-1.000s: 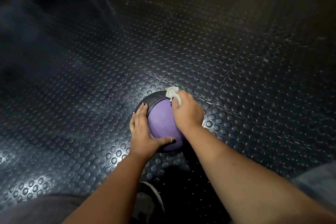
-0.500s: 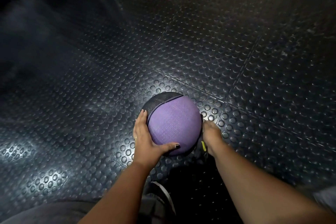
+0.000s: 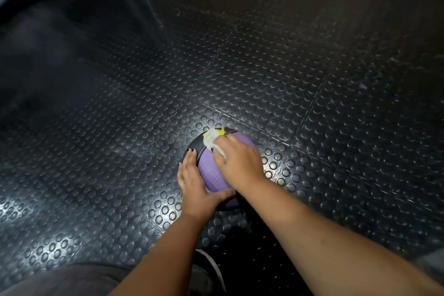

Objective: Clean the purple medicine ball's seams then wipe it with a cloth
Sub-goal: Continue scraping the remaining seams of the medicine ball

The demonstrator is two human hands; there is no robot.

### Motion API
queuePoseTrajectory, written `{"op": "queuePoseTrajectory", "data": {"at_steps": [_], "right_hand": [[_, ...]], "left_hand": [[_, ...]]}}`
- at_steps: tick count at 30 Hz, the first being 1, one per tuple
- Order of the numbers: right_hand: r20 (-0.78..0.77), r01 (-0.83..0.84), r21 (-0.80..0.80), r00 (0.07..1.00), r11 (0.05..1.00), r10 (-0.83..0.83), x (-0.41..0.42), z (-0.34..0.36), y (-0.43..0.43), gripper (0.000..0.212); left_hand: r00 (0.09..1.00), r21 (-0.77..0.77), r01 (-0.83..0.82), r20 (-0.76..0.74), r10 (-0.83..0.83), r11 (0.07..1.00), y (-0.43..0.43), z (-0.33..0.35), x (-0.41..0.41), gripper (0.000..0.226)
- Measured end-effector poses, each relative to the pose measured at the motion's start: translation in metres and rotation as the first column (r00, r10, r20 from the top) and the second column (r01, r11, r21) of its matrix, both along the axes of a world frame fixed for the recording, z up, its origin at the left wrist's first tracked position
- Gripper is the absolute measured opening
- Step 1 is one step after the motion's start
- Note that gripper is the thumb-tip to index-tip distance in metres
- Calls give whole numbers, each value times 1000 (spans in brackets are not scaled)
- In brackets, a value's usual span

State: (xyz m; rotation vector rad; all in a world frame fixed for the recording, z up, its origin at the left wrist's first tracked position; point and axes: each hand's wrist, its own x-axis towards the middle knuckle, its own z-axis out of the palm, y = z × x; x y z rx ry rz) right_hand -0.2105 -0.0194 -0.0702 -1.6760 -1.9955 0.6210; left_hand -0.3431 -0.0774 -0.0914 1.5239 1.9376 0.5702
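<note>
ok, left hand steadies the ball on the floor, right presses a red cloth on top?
No: the cloth is white and yellow, not red (head view). Left hand steadies the ball on the floor; right hand presses the cloth on top.

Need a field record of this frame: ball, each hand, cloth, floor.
ball: purple medicine ball with a black far panel, resting on the floor
left hand: flat against the ball's left side, thumb on its near side
right hand: on top of the ball, holding the cloth
cloth: white and yellow, bunched, pressed on the far top
floor: dark studded rubber tiles
</note>
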Motion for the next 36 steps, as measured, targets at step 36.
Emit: {"op": "queuePoseTrajectory", "data": {"at_steps": [36], "right_hand": [[-11,276,-284,957,918,-291,78,-16,8,26]], "left_hand": [[950,-93,248,-173,-261,964,-21,11,45,138]]}}
